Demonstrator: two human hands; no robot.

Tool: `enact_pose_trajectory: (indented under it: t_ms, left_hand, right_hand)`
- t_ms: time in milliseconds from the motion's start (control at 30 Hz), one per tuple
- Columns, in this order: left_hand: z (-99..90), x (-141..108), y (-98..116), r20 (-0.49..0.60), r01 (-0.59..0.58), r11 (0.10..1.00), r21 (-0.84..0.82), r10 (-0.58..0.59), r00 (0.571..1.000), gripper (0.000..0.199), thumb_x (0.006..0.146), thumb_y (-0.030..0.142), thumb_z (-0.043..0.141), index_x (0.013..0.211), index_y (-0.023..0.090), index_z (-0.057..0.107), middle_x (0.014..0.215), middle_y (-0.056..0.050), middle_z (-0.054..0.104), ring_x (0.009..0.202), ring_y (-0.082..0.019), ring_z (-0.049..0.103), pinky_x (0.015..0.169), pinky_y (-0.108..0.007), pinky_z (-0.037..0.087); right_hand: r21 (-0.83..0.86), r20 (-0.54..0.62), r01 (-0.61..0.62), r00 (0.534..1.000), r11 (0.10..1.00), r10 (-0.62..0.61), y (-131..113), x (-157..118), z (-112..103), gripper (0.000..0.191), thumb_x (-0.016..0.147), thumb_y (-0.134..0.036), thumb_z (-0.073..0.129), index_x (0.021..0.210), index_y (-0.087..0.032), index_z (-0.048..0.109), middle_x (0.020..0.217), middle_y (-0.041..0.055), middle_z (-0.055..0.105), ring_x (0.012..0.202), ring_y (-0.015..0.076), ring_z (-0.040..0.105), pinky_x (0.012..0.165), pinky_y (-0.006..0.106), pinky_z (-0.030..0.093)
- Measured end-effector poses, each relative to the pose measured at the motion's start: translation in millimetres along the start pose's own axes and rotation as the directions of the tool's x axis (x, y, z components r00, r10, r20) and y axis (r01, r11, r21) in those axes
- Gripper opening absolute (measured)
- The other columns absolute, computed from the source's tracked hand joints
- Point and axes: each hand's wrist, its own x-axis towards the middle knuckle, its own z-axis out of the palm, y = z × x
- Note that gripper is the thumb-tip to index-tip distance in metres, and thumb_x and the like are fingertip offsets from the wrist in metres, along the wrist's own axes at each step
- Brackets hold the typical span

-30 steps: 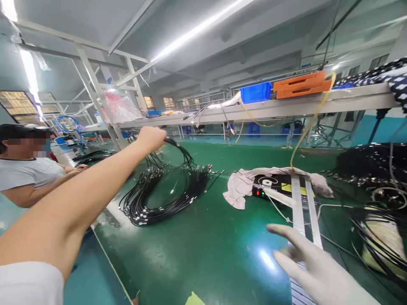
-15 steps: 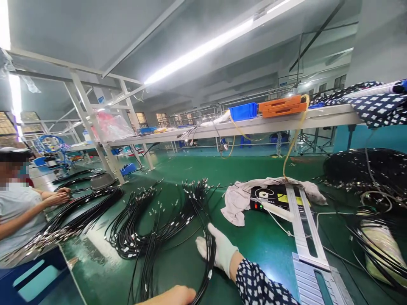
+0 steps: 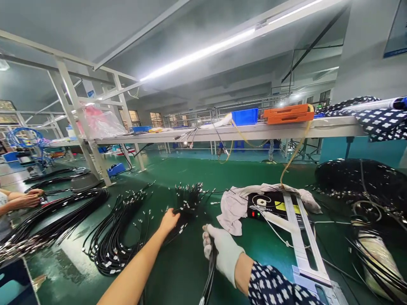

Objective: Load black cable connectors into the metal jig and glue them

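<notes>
My right hand, in a white glove, is closed around a small bunch of black cables that hangs down toward the bottom edge. My bare left hand reaches forward and is closed at a thicker bundle of black cables, whose metal-tipped ends spread out beyond the fingers. The exact grip of the left fingers is partly hidden. To the left of that arm lies a curved bundle of black cables with white tags.
A black device with red and green lights sits on a pale cloth. In front of it is a metal frame. Dark cable coils lie at right. A co-worker's hands handle cables at far left.
My left hand has moved from the bottom edge forward to the thick bundle. The gloved right fingers have closed further around their cables. The view has turned, and the co-worker sits further left in it.
</notes>
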Motion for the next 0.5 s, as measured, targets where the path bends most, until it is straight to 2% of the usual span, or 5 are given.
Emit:
enact_pose_trajectory:
  t_ms: [100,267,367,433,500]
  left_hand:
    - [-4.7,5,-3,-0.024,0.129,0.987,-0.096,-0.132,0.991,0.036,0.092,0.036,0.059,0.122,0.017,0.055,0.122,-0.009,0.060,0.103,-0.022,0.062,0.086,-0.044,0.054]
    - [-18.6,-16,5,-0.024,0.160,0.952,-0.263,-0.172,0.985,0.036,0.092,0.036,0.059,0.123,0.017,0.055,0.123,-0.009,0.059,0.104,-0.022,0.062,0.086,-0.044,0.054]
    - [-26.5,-45,24,0.015,0.103,0.930,-0.353,-0.105,0.994,0.035,0.092,0.037,0.058,0.121,0.017,0.056,0.122,-0.009,0.059,0.104,-0.023,0.061,0.087,-0.044,0.054]
    - [-26.0,-73,44,0.103,0.056,0.907,-0.418,-0.014,0.995,0.033,0.093,0.039,0.057,0.117,0.016,0.058,0.117,-0.008,0.062,0.100,-0.021,0.062,0.086,-0.044,0.053]
    - [-20.8,-105,71,0.225,0.008,0.868,-0.496,0.120,0.967,0.033,0.092,0.043,0.057,0.109,0.015,0.062,0.107,-0.007,0.066,0.096,-0.020,0.064,0.087,-0.043,0.052]
  right_hand:
    - [-0.010,-0.043,0.042,0.998,0.999,-0.042,15,-38,-8,0.035,0.083,-0.047,0.071,0.091,-0.017,0.056,0.056,-0.0073,0.051,0.036,0.0044,0.045,0.033,0.014,0.031]
    - [-0.100,0.014,0.287,0.958,0.953,-0.287,28,-104,-15,0.065,0.068,-0.064,0.076,0.110,-0.020,0.054,0.060,-0.0043,0.057,0.035,0.0106,0.051,0.033,0.021,0.037]
    - [-0.112,-0.003,0.389,0.920,0.915,-0.392,22,-124,-22,0.067,0.068,-0.066,0.074,0.113,-0.021,0.053,0.066,-0.0013,0.060,0.041,0.0137,0.057,0.038,0.024,0.042]
    - [-0.132,0.004,0.427,0.902,0.894,-0.431,17,-125,-27,0.068,0.069,-0.067,0.074,0.113,-0.020,0.052,0.067,-0.0005,0.061,0.042,0.0140,0.057,0.039,0.024,0.042]
    - [-0.187,0.040,0.444,0.895,0.876,-0.445,13,-121,-33,0.065,0.071,-0.067,0.071,0.111,-0.020,0.052,0.062,-0.0031,0.058,0.036,0.0106,0.050,0.038,0.022,0.038]
